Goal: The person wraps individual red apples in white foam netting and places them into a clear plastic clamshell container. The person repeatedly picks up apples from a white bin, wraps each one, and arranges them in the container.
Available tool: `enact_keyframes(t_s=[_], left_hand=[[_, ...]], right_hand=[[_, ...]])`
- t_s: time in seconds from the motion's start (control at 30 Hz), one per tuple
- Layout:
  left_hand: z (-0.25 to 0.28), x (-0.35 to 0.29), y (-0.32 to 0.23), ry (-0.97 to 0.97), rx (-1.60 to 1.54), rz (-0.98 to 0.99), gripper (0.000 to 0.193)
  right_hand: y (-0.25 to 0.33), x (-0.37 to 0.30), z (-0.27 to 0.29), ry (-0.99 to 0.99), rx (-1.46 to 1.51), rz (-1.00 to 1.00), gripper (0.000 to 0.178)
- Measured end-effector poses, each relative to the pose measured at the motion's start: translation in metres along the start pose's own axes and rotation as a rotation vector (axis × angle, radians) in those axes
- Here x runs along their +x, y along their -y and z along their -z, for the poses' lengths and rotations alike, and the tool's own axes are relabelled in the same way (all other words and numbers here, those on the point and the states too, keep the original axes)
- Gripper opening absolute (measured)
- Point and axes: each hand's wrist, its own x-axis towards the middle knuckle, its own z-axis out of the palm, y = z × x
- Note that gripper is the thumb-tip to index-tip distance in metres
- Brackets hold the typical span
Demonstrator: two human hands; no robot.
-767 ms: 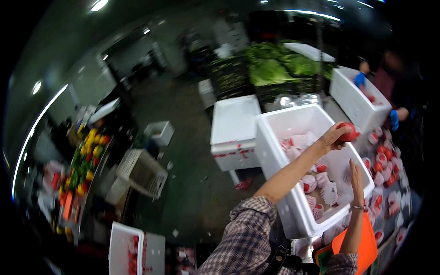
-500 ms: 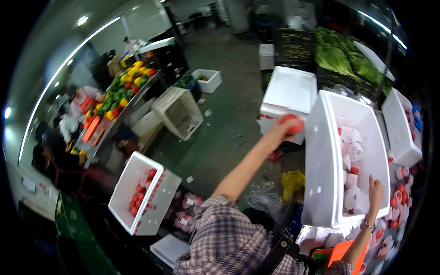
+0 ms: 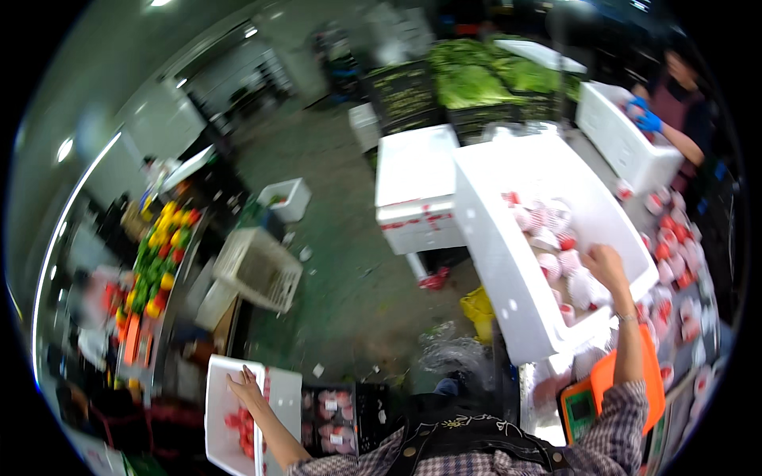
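My left hand (image 3: 248, 389) is over the white foam box (image 3: 214, 397) at the lower left, its fingers apart with nothing in them. Several red round fruits that look like tomatoes (image 3: 238, 428) lie in that box. My right hand (image 3: 605, 266) reaches into the large white foam box (image 3: 508, 317) on the right. Its fingers are curled, and whatever they hold is hidden. Beside it in the large box lie red fruits in white foam net sleeves (image 3: 548, 214), some partly bare. An orange scale (image 3: 603, 381) stands under my right forearm.
More sleeved red fruits (image 3: 671, 238) cover the table at right. A person with blue gloves (image 3: 647, 117) works at another foam box (image 3: 627, 147). A closed foam box (image 3: 417, 178) stands left of the large one. Black crates (image 3: 401, 91) of leafy greens stand behind; peppers (image 3: 159, 254) fill a far-left table.
My left hand has swung left and down from the closed box to the lower-left box and let go of a red fruit. The view has turned right. My right hand stays in the large box.
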Motion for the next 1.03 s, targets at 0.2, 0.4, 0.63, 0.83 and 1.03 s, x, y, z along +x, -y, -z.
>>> enact_keyframes(t_s=[0.2,0.4,0.63,0.83,1.03], left_hand=[[-0.173,-0.193,0.171,1.010,0.701,-0.018,0.037],[-0.263,-0.455,0.319,2.172,0.872,-0.188,0.027],[-0.263,-0.514,0.568,2.659,1.315,-1.075,0.045],[-0.212,-0.559,0.601,2.707,1.531,-1.394,0.056],[-0.187,-0.570,0.631,2.959,1.436,-1.920,0.072]], right_hand=[[0.000,0.007,-0.008,-0.082,0.017,-0.071,0.024],[-0.016,0.004,-0.013,-0.126,0.014,-0.177,0.024],[-0.014,0.009,-0.024,-0.107,0.005,-0.188,0.029],[-0.017,-0.003,-0.017,-0.107,-0.029,-0.190,0.026],[-0.010,-0.003,-0.014,-0.132,-0.006,-0.190,0.027]])
